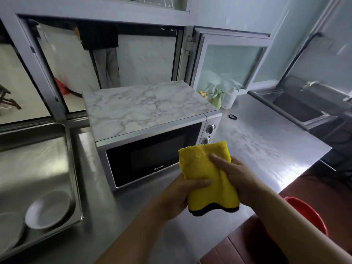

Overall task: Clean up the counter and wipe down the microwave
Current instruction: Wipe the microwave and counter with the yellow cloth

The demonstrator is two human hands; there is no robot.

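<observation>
- Yellow cloth (207,174) folded, held in air in front of microwave (152,138); not touching it.
- Left hand (179,197) pinches cloth's lower edge; right hand (235,174) clasps its right side.
- Risk: wiping near knobs (210,129) could turn them.
- Risk: hair tie (232,117) and bottles (222,99) on counter (266,141) may get swept off or tipped.

The stainless steel tabletop (266,149) lies bare to the right of the silver marble-topped microwave (152,134), broken only by a small black ring (232,117) lying near the microwave's back corner. A pale green spray bottle (217,99) and a clear plastic bottle (228,99) crowd the far corner just behind it. The microwave's flat top is clear. On its left, a narrow strip of tabletop runs beside the steel sink (72,168) holding white bowls (47,209).
</observation>
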